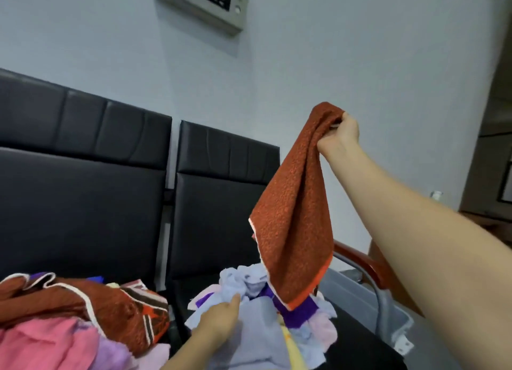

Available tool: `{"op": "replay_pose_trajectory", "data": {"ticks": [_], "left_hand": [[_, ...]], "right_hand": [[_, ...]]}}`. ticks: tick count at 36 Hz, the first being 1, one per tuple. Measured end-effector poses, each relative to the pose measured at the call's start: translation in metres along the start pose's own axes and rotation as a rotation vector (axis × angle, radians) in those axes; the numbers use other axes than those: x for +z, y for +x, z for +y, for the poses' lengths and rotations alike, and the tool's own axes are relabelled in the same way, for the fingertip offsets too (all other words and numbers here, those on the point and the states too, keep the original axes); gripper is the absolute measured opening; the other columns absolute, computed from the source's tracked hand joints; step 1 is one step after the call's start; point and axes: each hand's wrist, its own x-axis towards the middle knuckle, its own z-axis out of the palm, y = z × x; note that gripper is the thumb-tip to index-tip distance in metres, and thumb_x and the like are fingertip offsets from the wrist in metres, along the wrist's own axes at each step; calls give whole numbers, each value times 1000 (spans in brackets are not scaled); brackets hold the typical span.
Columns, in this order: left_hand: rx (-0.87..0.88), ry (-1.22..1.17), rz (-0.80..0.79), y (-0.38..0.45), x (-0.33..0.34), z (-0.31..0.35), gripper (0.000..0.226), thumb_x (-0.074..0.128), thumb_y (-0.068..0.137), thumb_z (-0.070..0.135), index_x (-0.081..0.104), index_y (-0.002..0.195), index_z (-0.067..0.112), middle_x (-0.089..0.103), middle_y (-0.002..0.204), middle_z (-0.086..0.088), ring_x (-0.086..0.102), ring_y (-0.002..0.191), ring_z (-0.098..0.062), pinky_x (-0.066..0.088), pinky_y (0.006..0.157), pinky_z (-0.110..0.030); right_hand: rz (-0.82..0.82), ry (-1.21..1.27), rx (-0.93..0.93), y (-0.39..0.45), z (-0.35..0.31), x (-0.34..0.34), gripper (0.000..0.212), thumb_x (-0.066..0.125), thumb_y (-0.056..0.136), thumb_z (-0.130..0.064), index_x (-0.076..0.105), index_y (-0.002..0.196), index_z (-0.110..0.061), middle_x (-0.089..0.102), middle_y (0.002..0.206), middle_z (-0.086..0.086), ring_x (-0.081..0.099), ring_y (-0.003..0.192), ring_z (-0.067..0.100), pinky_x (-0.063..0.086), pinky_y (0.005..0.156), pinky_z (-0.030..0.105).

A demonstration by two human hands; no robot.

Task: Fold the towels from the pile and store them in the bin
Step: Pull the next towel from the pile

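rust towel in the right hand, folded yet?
Not folded. The rust-red terry towel hangs loose from one bunched corner pinched by the right hand.

The rust-orange towel [293, 203] is a rough, nubbly terry cloth with a smooth, brighter orange band along its lower hem. The pale blue towel [249, 322] looks soft and fluffy, its fabric matt. The pink towel [47, 344] shows a fine ribbed weave. The black padded seats [83, 189] are covered in smooth leather-like material with a faint sheen. The reddish-brown armrest [368, 264] looks like glossy varnished wood. The grey bin [357, 292] is smooth, matt plastic.
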Motion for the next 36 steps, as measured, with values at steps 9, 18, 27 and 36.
{"op": "replay_pose_trajectory", "data": {"ticks": [9, 18, 27, 36], "left_hand": [[304, -1086, -10, -49, -146, 102, 70, 26, 93, 69, 68, 86, 13, 69, 95, -13, 63, 86, -25, 49, 81, -35], [496, -1088, 39, -123, -295, 102, 29, 53, 96, 34, 70, 100, 11, 71, 85, -8, 67, 78, -23, 54, 87, -36], [473, -991, 652, -143, -468, 38, 36, 66, 77, 29, 68, 109, 15, 66, 105, -9, 61, 90, -22, 51, 79, -39], [344, -572, 844, -172, -450, -32, 30, 44, 99, 40, 62, 89, 18, 56, 98, -6, 51, 91, -19, 40, 79, -32]], "right_hand": [[-223, 48, -28, -44, -13, 125, 43, 35, 107, -29, 52, 77, -3, 56, 79, 15, 56, 71, 28, 49, 69, 39], [-248, 43, 98, -80, 60, 186, 33, 40, 105, -31, 55, 89, -6, 57, 81, 15, 57, 72, 27, 53, 78, 40], [-289, -34, 144, -115, 114, 216, 27, 45, 103, -27, 61, 103, -6, 67, 102, 16, 67, 89, 30, 58, 79, 40], [-264, -608, 73, -160, 190, 143, 22, 50, 100, -31, 62, 85, -21, 61, 83, -1, 60, 75, 13, 50, 68, 25]]}}
